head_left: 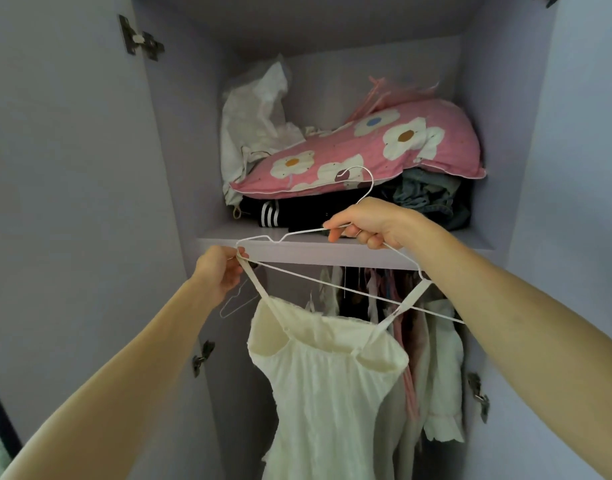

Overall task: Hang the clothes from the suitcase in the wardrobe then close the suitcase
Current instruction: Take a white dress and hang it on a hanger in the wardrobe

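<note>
Cream strappy fabric dress, held before open lilac wardrobe, under shelf. Left hand pinching strap at white wire hanger end, likely seating it; right hand gripping hanger neck, hook free for hanging.

hanger: thin white wire | dress: crinkled cream cloth

The cream strappy dress runs off the bottom edge, so its hem is unseen. The right hand covers the neck of the thin white wire hanger. A black garment with white stripes lies mostly buried under the pink flowered pillow. Behind the dress, the pale hanging clothes are too dim and crowded to tell apart, and the lilac shelf hides their tops.
</note>
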`<state>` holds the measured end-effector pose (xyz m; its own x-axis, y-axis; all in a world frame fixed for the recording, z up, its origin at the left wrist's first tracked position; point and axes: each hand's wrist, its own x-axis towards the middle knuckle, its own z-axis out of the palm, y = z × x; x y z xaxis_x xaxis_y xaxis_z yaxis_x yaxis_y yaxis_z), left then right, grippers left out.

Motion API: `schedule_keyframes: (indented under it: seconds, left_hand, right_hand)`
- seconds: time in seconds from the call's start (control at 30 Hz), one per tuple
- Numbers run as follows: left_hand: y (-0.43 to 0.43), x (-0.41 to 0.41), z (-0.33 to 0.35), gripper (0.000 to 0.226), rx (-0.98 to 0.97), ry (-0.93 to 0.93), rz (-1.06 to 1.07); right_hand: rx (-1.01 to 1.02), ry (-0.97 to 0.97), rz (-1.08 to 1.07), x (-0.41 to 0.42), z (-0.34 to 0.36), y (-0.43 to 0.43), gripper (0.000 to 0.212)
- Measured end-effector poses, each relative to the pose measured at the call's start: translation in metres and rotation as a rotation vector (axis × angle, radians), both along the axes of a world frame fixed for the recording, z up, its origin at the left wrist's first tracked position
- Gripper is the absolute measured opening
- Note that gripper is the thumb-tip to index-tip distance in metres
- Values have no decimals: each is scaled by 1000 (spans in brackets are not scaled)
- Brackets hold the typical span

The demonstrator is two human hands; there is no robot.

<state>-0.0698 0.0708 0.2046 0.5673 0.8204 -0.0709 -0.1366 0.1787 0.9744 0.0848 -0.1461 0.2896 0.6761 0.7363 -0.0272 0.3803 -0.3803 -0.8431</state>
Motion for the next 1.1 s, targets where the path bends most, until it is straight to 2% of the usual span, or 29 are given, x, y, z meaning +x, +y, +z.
schedule_keyframes:
  seconds: [0.27,0.43,0.5,0.67,0.83,0.93,1.0,1.1]
  left_hand:
    - [4,-6,9,16,-42,-121,38]
    - [11,-12,11,9,140,44,138]
    - [9,-15,15,8,197,105,56]
    - [-14,-13,27,20,284,226,-342]
    - [-19,-11,26,22,396,367,-471]
    - [-18,-13,28,21,555,561,-366]
    - [-22,-11,29,20,674,611,-281]
    - [-33,-4,29,24,1056,771,-200]
  right_hand:
    - [31,6,9,-1,0,-1,24]
    - [-13,-12,16,-3,-3,-6,23]
    - [-46,-43,19,-3,-6,-7,23]
    - [-77,-60,66,-12,-7,2,23]
    - [-78,-104,96,-18,-7,7,22]
    - [-63,-126,97,-17,-9,8,22]
    - [-54,-139,97,-17,-11,9,22]
    - [-49,-180,104,-17,-12,11,22]
